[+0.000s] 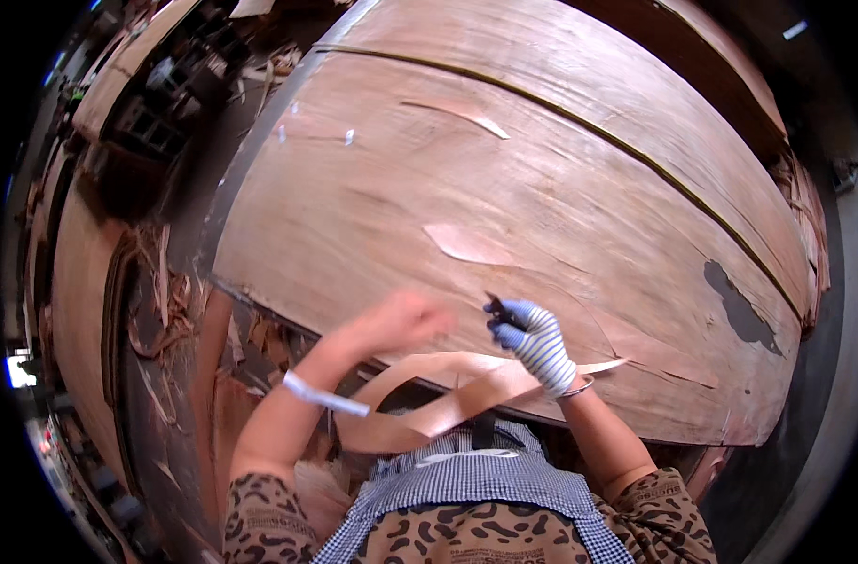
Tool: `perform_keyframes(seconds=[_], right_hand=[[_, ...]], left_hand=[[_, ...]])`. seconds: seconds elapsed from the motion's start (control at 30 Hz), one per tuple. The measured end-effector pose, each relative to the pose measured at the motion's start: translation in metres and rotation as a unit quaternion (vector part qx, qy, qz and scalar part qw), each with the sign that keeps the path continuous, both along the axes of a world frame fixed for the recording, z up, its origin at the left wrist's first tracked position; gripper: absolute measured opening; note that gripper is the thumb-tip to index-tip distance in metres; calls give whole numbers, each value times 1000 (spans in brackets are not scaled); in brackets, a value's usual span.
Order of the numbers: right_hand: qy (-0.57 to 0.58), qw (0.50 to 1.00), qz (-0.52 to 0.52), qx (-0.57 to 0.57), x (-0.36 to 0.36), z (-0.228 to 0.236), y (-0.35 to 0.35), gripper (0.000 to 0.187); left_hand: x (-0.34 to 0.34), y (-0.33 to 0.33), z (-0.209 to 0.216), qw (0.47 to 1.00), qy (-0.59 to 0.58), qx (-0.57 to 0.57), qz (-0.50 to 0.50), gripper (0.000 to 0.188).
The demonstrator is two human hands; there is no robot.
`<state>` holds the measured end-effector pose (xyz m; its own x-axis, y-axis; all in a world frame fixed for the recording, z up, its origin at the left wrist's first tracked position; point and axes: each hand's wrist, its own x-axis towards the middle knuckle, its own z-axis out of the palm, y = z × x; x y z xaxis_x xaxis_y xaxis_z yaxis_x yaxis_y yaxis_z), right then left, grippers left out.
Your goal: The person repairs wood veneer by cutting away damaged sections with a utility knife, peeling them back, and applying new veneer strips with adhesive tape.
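Note:
My right hand [540,346], in a blue-and-white striped glove, is closed around a small dark pointed tool [496,308], perhaps a knife. It hovers over the near part of a large wood veneer sheet [372,226]. To its left is my bare left hand [408,320], so smeared by motion that its fingers cannot be read. A long curled veneer strip [462,402] loops between my forearms at the near edge. Beyond the hands, a pale pointed veneer piece [457,246] lies on the sheet. Across my left forearm sits a white strip [325,395].
A long dark gap [542,99] crosses the sheet's far part. Toward the right, a ragged hole [737,305] shows grey beneath. A thin sliver [462,115] lies farther back. Veneer scraps [165,320] litter the left side, beside stacked sheets [86,291].

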<state>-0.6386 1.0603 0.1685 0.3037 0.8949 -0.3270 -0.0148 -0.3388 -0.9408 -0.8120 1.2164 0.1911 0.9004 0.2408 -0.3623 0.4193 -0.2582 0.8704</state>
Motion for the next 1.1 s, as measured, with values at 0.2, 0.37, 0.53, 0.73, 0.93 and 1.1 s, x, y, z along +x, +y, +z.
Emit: perform_keyframes(seconds=[0.2,0.37,0.53,0.73,0.93,1.1], right_hand=[[178,975,112,-71,-44,34,42,15],[227,961,117,-108,-75,30,65,20],[137,977,78,-144,-53,7,76,9],[58,978,-118,-159,-7,-75,132,14],[-46,972,-114,-202,-17,-114,150,22],[-360,924,10,-129,-15,-114,132,21]], left_hand=[[59,33,-48,842,-62,534,34,21],[66,48,-73,809,-11,586,-49,21],[8,78,-113,789,-125,597,79,28],[-15,90,-117,837,-52,513,184,42],[12,72,-139,889,-146,432,29,48],[14,66,-146,854,-101,509,-46,44]])
